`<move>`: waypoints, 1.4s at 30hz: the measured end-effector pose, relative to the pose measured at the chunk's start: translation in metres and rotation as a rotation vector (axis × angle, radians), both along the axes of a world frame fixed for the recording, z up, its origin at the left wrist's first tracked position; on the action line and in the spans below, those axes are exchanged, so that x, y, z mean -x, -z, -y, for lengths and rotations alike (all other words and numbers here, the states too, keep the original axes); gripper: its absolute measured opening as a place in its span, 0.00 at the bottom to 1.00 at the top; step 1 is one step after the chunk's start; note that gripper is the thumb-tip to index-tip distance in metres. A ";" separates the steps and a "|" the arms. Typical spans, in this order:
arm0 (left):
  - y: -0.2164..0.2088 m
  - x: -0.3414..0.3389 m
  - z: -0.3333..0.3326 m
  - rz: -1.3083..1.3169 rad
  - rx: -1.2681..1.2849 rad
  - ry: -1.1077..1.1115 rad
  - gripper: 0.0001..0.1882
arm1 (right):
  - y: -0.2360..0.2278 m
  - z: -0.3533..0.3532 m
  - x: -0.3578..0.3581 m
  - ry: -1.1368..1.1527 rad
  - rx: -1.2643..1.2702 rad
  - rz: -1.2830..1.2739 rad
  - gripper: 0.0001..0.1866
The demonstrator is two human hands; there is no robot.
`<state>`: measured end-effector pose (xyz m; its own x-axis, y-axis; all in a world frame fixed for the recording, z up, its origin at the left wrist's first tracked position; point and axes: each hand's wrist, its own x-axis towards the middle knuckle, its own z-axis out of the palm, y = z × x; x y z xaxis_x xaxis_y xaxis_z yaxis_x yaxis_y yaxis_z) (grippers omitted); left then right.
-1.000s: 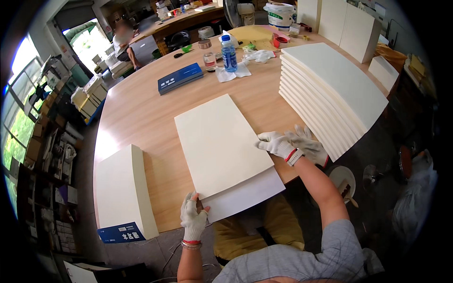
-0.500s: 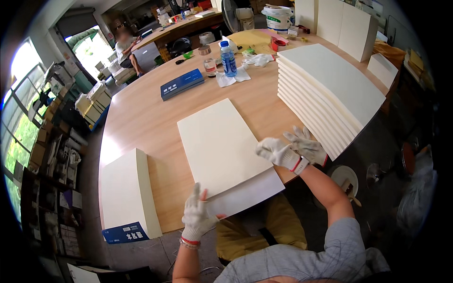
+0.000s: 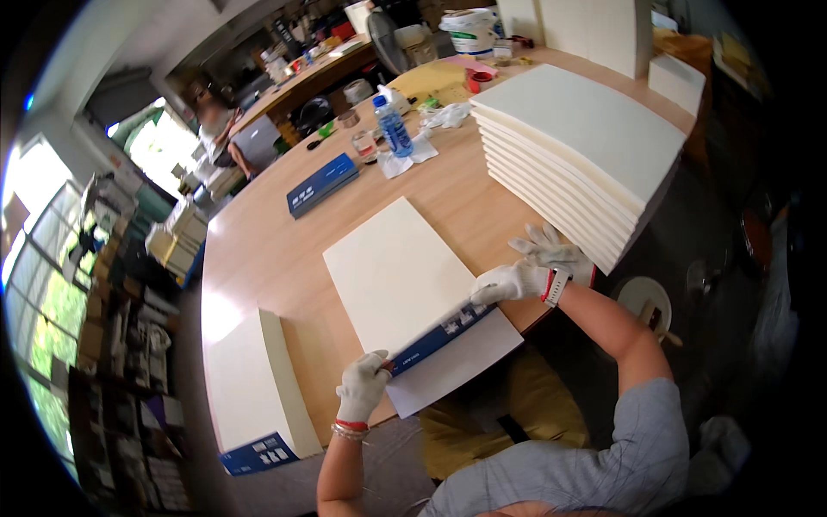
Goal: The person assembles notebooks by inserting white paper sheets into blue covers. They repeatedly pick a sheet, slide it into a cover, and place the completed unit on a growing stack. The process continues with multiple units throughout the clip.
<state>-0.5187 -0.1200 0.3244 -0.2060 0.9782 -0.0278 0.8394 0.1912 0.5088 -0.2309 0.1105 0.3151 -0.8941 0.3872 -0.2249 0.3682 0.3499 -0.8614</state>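
A large cream board (image 3: 396, 276) lies on the table in front of me, with a blue printed strip (image 3: 444, 339) along its near edge. My gloved left hand (image 3: 362, 385) pinches the near left corner. At the near right corner, my gloved right hand (image 3: 508, 284) has its fingers closed over the edge. Beneath the board a white sheet (image 3: 457, 366) juts past the table edge toward me. Just beyond my right hand lies an empty white glove (image 3: 551, 248) with a red cuff.
To the left stands a cream stack (image 3: 250, 388) with a blue printed end. A tall stack of white boards (image 3: 577, 129) rises at right. Farther back are a blue box (image 3: 322, 185), a blue-capped bottle (image 3: 394, 129) and a white bucket (image 3: 469, 33). A person (image 3: 220, 133) sits far left.
Both hands have closed on the board's near corners; my left was spread before. The blue strip now shows along the near edge. The whole view has tilted and shifted.
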 end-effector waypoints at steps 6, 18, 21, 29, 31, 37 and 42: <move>-0.018 -0.007 -0.026 -0.013 0.194 -0.266 0.12 | 0.020 0.033 0.024 0.399 -0.481 0.084 0.22; -0.052 -0.041 -0.126 -0.958 0.226 0.891 0.60 | 0.031 0.010 0.020 0.535 -0.424 0.039 0.28; -0.055 -0.049 -0.129 -0.974 0.406 1.000 0.63 | 0.008 0.005 -0.022 0.616 -0.996 -0.182 0.17; -0.065 -0.050 -0.147 -0.847 0.494 1.038 0.65 | -0.009 0.034 -0.002 0.034 -0.555 -0.581 0.13; -0.038 -0.031 -0.149 -0.742 0.357 1.045 0.62 | -0.008 0.084 0.074 -0.318 -0.632 -0.243 0.11; -0.066 -0.045 -0.152 -0.688 0.340 1.073 0.59 | 0.067 0.154 0.196 -0.166 -0.807 -0.856 0.10; -0.058 -0.037 -0.146 -0.694 0.322 1.077 0.57 | 0.017 0.145 0.153 -0.307 -0.832 -0.334 0.07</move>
